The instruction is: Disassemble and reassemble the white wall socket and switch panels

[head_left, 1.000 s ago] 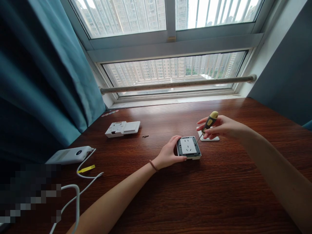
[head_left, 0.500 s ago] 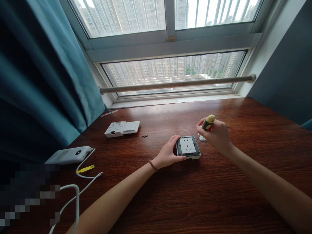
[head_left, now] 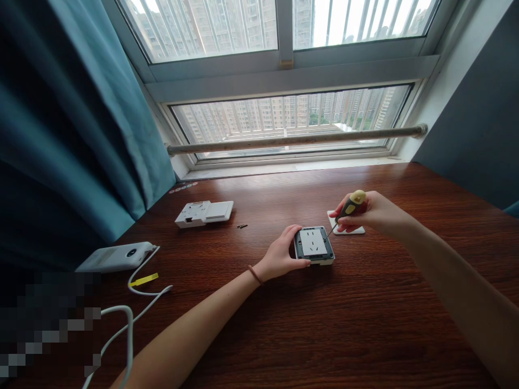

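A white wall socket (head_left: 313, 242) with a dark frame lies on the wooden table, and my left hand (head_left: 284, 249) grips it by its left side, thumb at the near edge. My right hand (head_left: 360, 209) is closed around the yellow and grey handle of a screwdriver (head_left: 352, 205). The screwdriver leans to the right, its thin tip at the right part of the socket's frame. Behind my right hand lies a flat white cover plate (head_left: 355, 230), partly hidden by the fingers.
Left of the socket are a few small screws (head_left: 242, 226) and a second white socket unit (head_left: 205, 213). A white device (head_left: 115, 256) with a white cable (head_left: 130, 324) and yellow tag (head_left: 145, 280) lies near the blue curtain (head_left: 93, 124). A window with a rail (head_left: 295, 140) stands behind the table (head_left: 259, 335).
My right hand has shifted right and the screwdriver handle leans further right, showing more of the cover plate. The tip stays at the socket's right side. My left hand keeps its hold.
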Demonstrator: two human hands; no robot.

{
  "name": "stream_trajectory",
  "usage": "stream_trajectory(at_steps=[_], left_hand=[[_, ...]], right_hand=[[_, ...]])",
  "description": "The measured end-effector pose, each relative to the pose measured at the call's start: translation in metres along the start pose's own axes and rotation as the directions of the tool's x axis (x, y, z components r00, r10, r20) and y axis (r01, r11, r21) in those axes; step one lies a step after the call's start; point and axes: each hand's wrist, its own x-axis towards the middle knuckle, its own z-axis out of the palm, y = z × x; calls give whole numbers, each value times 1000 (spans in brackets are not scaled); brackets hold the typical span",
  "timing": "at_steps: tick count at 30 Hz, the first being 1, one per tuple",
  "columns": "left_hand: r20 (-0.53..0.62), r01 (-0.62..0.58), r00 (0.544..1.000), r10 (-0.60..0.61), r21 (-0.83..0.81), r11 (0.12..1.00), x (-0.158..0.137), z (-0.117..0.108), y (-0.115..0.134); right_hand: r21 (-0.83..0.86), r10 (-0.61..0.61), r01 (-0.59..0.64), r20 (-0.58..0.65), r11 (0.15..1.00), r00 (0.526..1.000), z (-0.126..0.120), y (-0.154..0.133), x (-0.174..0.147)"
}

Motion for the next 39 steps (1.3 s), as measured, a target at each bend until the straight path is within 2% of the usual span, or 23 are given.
stream_trajectory(at_steps=[2,3,5,7,8,9,10,12,14,15,18,20,24,26,28,30,31,32,33,34,36,38,39], left_hand=[[-1,3,1000,-3,6,1000,0,0,0],[-1,3,1000,-3,10,1000,0,0,0],[-3,-2,1000,2,14,1000,0,0,0],[-3,-7,1000,7,12,1000,0,0,-1],[-3,-7,1000,7,9,1000,0,0,-1],[-3,-5,1000,5,7,1000,0,0,-2],[-2,-3,1000,3,7,1000,0,0,-2],[-3,0,1000,0,11,1000,0,0,-3],[-2,2,1000,-2,12,1000,0,0,-3],[-2,4,1000,-4,13,1000,0,0,-3],[0,5,1000,-5,15,1000,0,0,-4],[1,5,1000,-5,20,1000,0,0,-4],[3,3,1000,-3,27,1000,0,1,-4],[7,2,1000,-2,34,999,-1,1,-3],[7,5,1000,-5,40,999,-1,1,-3],[3,10,1000,-10,38,999,-1,1,-4],[2,11,1000,-11,36,999,-1,1,-4],[3,11,1000,-11,33,999,-1,1,-4],[4,9,1000,-9,31,999,-1,1,-4],[5,6,1000,-6,28,1000,-1,1,-3],[6,1,1000,-1,25,1000,-1,0,-3],[2,1,1000,-1,24,1000,-1,0,-3],[1,2,1000,-2,25,1000,-1,0,-3]], right_hand=[[-144,-45,13,-223,990,974,10,3,2],[-238,-92,7,-349,971,933,15,6,3],[-438,-240,-20,-530,899,814,23,12,7],[-586,-395,-30,-582,810,710,31,18,11],[-616,-441,-11,-578,788,687,33,20,12],[-603,-454,31,-566,797,688,35,22,13],[-544,-433,89,-546,834,717,35,22,14],[-306,-315,187,-449,933,836,31,19,13],[-59,-182,172,-260,983,948,20,13,11],[17,-128,132,-153,991,980,13,9,9],[97,-38,29,86,995,996,-7,0,4],[72,-15,6,121,997,993,-14,-3,1],[-54,-71,73,40,996,997,-6,-1,0],[-183,-149,131,-84,974,985,6,3,0],[-401,-269,130,-313,907,911,19,7,1],[-597,-421,46,-507,801,752,31,12,3],[-643,-479,17,-552,766,683,36,15,4],[-649,-508,27,-567,760,649,40,16,5],[-611,-500,77,-561,788,660,42,17,6],[-527,-461,145,-539,838,705,43,17,7],[-265,-329,230,-435,936,838,39,14,8],[-24,-182,182,-266,983,947,28,10,7],[56,-120,132,-176,990,977,21,7,6]])
